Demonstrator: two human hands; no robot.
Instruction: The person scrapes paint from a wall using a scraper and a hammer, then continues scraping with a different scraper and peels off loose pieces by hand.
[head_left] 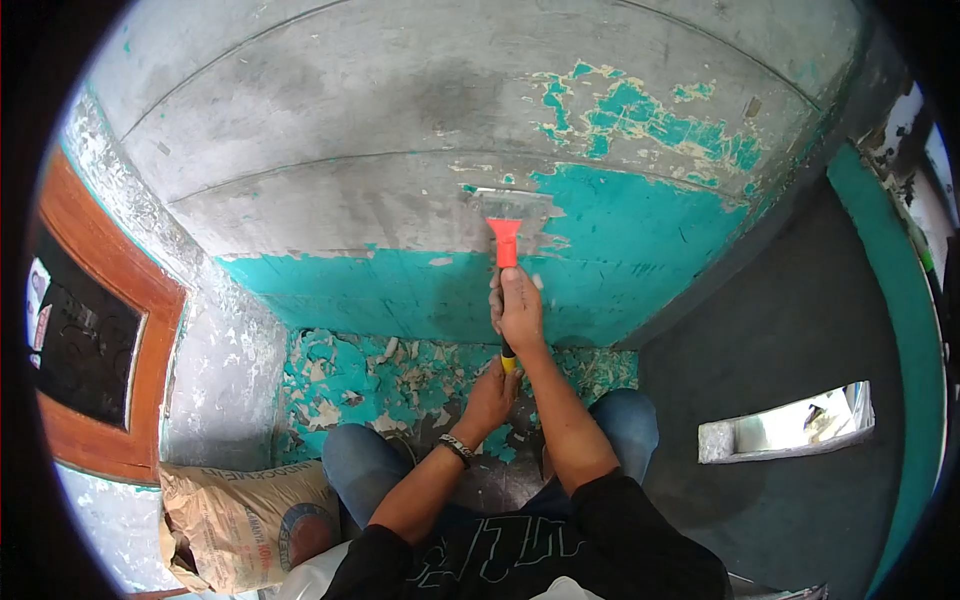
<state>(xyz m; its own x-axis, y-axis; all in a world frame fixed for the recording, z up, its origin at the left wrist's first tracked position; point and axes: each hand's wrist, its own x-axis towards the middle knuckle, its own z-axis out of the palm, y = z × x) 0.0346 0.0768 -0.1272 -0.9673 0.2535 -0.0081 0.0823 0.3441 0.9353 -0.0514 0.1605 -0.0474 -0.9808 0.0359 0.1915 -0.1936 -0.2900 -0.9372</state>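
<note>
A long-handled scraper with a red head and a wide blade lies against the wall in front of me. Its blade meets the border between bare grey plaster and turquoise paint. My right hand is wrapped round the handle just below the red head. Lower down, my left hand grips the same handle near its yellow and black end. A bracelet is on the left wrist. Above and left of the blade the wall is mostly grey plaster, with ragged turquoise patches at the upper right.
Turquoise and pale paint flakes litter the floor at the wall's foot. A brown paper sack stands at left, below a wooden frame with a dark panel. The dark right wall has a narrow opening.
</note>
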